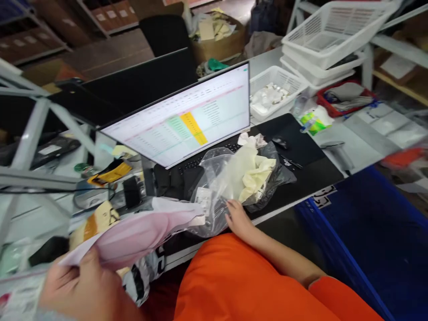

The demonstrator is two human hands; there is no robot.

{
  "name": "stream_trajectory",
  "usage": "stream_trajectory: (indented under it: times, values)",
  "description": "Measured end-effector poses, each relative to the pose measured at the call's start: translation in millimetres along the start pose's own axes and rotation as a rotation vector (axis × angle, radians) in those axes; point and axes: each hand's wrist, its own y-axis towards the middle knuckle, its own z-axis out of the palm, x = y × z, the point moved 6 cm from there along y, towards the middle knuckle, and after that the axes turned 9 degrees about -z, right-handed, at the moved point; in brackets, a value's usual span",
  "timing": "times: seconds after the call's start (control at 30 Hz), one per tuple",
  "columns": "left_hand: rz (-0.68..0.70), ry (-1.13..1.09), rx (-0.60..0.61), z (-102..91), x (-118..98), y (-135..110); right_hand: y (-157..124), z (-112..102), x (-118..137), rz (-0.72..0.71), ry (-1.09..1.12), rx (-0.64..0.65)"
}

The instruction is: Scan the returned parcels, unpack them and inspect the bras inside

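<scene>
My left hand (83, 287) is closed at the lower left, thumb on top, pinching the edge of a pink bag (133, 240). The bag looks flat and soft, with a pale rim, and stretches rightward over the desk edge; what it contains cannot be made out. My right hand (239, 220) lies at the desk's front edge with its fingers apart, touching a clear plastic bag (217, 218). A white label (203, 200) shows on that clear bag. Just beyond the fingers, crumpled pale yellow material (256, 176) rests on dark plastic wrapping (284, 176).
A tilted monitor (187, 120) stands behind a partly covered keyboard (230, 146). On the right are a mouse (280, 141), a white basket (276, 84), stacked baskets (334, 40) and a scanner-like grey device (337, 154). Packets (113, 171) clutter the left; a blue bin (368, 232) stands right.
</scene>
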Motion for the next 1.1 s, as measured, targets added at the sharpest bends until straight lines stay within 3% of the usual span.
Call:
stream_trajectory:
  times: [0.1, 0.3, 0.6, 0.73, 0.87, 0.93, 1.0, 1.1]
  values:
    - [0.032, 0.0, -0.118, -13.7, -1, 1, -6, 3, -17, 0.072, -0.033, 0.092]
    - [0.056, -0.057, -0.157, -32.3, 10, 8, -11, 2, -29, 0.131, -0.162, 0.276]
    - [0.021, -0.191, -0.338, -56.8, 12, 17, 7, -8, -8, 0.137, -0.303, 0.379]
    - [-0.101, -0.405, -0.302, -50.9, 22, 24, 16, -16, 7, 0.096, -0.288, 0.357]
    - [-0.314, -0.544, -0.11, -20.0, 32, 18, 29, -28, 36, -0.035, 0.08, 0.217]
    - [-0.269, -0.528, -0.045, -5.7, 22, 6, 34, -35, 55, -0.07, 0.386, 0.152]
    - [-0.101, -0.416, 0.034, 9.1, 1, -12, 35, -39, 73, -0.07, 0.692, 0.129]
    - [0.329, -0.229, 0.276, 41.7, -36, -62, 30, -38, 85, -0.024, 1.015, 0.108]
